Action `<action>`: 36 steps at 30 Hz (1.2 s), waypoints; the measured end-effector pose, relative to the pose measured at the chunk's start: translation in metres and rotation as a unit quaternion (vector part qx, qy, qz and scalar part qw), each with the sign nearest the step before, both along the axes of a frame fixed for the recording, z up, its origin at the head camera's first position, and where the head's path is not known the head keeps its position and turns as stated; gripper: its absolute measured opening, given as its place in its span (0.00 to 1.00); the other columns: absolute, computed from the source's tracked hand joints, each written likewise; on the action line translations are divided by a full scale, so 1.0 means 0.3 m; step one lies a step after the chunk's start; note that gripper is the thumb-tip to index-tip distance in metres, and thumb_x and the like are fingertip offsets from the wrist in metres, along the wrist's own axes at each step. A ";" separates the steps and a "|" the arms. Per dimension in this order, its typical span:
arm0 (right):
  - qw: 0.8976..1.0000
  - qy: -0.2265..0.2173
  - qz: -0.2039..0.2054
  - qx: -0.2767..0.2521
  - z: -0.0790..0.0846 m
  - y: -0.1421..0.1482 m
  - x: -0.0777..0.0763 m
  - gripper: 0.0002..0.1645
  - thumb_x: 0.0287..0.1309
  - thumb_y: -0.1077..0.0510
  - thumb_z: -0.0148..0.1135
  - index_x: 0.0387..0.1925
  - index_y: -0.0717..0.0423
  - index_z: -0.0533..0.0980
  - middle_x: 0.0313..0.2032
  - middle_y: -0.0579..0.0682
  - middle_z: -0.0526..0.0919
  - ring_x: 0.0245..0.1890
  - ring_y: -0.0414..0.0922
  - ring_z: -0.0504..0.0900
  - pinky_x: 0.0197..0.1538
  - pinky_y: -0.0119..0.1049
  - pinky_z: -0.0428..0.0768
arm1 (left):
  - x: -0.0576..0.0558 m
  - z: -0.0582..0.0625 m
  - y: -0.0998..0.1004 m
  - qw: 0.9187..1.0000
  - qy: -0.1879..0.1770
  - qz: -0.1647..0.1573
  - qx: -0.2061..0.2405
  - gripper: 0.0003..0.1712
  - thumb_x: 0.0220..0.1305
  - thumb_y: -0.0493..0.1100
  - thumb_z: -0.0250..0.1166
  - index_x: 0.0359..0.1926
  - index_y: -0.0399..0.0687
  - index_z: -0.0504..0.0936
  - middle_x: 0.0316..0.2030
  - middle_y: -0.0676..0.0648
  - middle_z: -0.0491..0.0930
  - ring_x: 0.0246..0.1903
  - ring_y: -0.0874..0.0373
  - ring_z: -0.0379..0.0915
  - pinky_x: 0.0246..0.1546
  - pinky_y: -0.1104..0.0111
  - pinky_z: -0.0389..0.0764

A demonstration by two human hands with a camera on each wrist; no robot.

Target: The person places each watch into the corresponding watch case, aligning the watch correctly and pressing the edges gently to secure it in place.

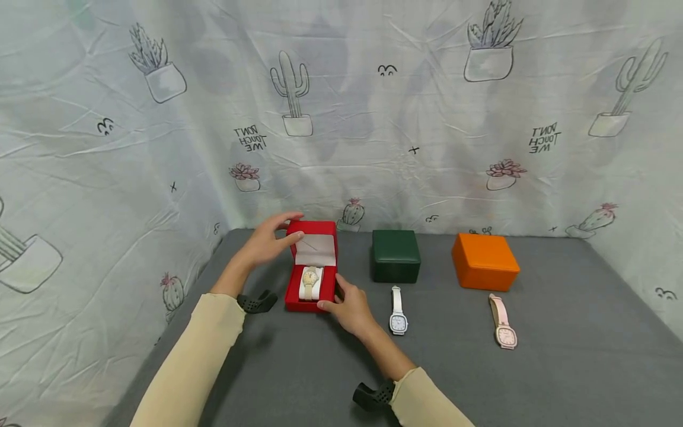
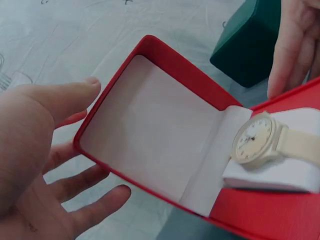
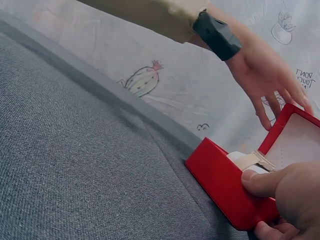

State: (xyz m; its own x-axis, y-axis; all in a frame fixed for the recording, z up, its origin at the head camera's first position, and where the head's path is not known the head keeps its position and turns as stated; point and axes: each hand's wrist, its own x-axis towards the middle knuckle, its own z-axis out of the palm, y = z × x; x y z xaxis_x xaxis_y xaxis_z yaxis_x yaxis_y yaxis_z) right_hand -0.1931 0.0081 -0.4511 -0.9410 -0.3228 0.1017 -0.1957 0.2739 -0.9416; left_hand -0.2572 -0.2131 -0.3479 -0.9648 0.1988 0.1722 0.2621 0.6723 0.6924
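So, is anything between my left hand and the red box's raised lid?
Nothing visible: your left hand is right at the raised lid. The cream watch sits lower, inside the red box, not between them.

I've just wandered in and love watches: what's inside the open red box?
Inside the red box sits a cream watch on a white cushion; the raised lid has a pale lining. What lies under the cushion is covered.

the glossy red rectangular box [image 1: 293, 289] sits open toward the far left of the grey counter [image 1: 312, 367], its white-lined lid [image 1: 316, 249] raised at the far side. inside, the cream wristwatch with a round dial [image 1: 310, 278] lies face up, strapped on a white padded cushion [image 1: 319, 290], dial toward the lid.
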 end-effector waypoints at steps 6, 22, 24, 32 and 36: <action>1.000 -0.009 -0.003 -0.005 0.005 -0.012 -0.011 0.49 0.53 0.58 0.71 0.71 0.68 0.56 0.68 0.63 0.65 0.68 0.57 0.68 0.59 0.46 0.76 | -0.028 -0.025 -0.001 0.994 -0.046 0.025 0.095 0.23 0.65 0.47 0.63 0.60 0.52 0.74 0.58 0.42 0.72 0.60 0.45 0.64 0.55 0.49 0.75; 0.999 -0.027 -0.014 -0.014 0.016 -0.015 -0.055 0.48 0.53 0.60 0.71 0.70 0.67 0.58 0.67 0.63 0.67 0.67 0.57 0.69 0.59 0.47 0.76 | -0.082 -0.111 0.034 0.897 -0.258 0.046 0.357 0.42 0.64 0.48 0.58 0.74 0.53 0.49 0.68 0.41 0.57 0.68 0.43 0.51 0.72 0.44 0.48; 0.999 -0.031 -0.016 -0.015 0.015 -0.016 -0.058 0.48 0.53 0.60 0.71 0.70 0.66 0.58 0.67 0.63 0.67 0.67 0.57 0.69 0.59 0.46 0.77 | -0.082 -0.126 0.029 0.895 -0.273 0.032 0.352 0.40 0.64 0.49 0.57 0.73 0.52 0.50 0.67 0.39 0.58 0.67 0.41 0.54 0.72 0.44 0.48; 0.999 -0.043 -0.022 -0.023 0.011 -0.011 -0.070 0.47 0.52 0.60 0.71 0.70 0.65 0.59 0.67 0.63 0.68 0.66 0.58 0.70 0.58 0.46 0.77 | -0.084 -0.140 0.003 0.908 -0.279 0.006 0.314 0.40 0.64 0.49 0.60 0.72 0.50 0.53 0.66 0.38 0.61 0.66 0.40 0.59 0.72 0.44 0.50; 0.999 -0.037 -0.021 -0.023 0.007 -0.014 -0.080 0.46 0.52 0.61 0.71 0.69 0.66 0.60 0.66 0.63 0.68 0.66 0.58 0.71 0.58 0.46 0.77 | -0.078 -0.144 -0.019 0.910 -0.280 -0.007 0.305 0.42 0.64 0.44 0.61 0.74 0.53 0.50 0.69 0.39 0.58 0.69 0.41 0.54 0.73 0.44 0.49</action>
State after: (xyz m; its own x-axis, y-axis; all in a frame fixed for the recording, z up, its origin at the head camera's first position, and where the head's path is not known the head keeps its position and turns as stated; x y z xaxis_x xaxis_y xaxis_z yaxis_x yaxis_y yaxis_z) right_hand -0.2171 0.0039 -0.4489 -0.9590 -0.2798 0.0455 -0.1146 0.2360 -0.9650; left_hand -0.2806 -0.2188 -0.3910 -0.9331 0.2449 -0.2634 -0.2409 0.1181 0.9633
